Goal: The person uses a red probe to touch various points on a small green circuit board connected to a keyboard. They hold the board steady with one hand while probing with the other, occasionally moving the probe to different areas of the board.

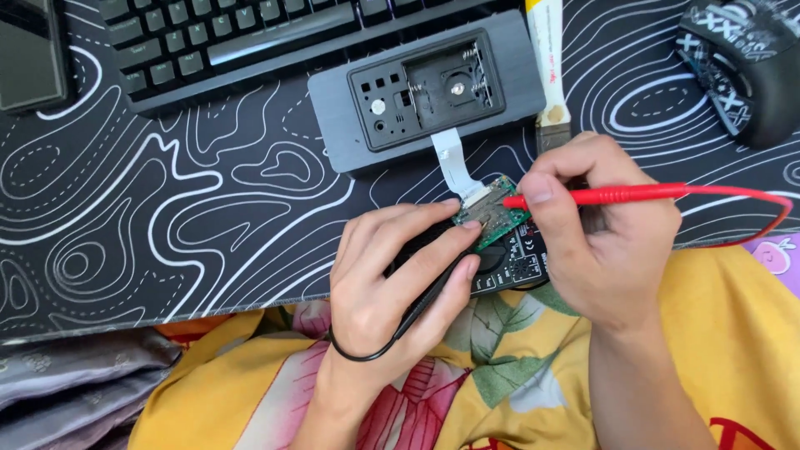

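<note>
A small green circuit board [492, 212] sits at the centre of the frame, tilted, joined by a flat white ribbon cable [452, 162] to the grey device [425, 92] above it. That device lies with an open recessed compartment facing up; inside it are a screw, small square openings and spring contacts. The left hand [392, 283] pinches the board's lower left edge with its fingertips and also closes around a black probe [429, 292], whose black lead loops under the wrist. The right hand [604, 242] grips a red probe [600, 196] between thumb and fingers, its tip touching the board's right edge; the red lead curves off to the right. Beneath the board and both hands lies a black multimeter [517, 262], mostly hidden. Everything rests on a black desk mat [167, 208] with white contour lines. A keyboard [233, 37] is in the upper left, a patterned mouse [737, 62] in the upper right, and yellow floral cloth [733, 350] fills the bottom.
</note>
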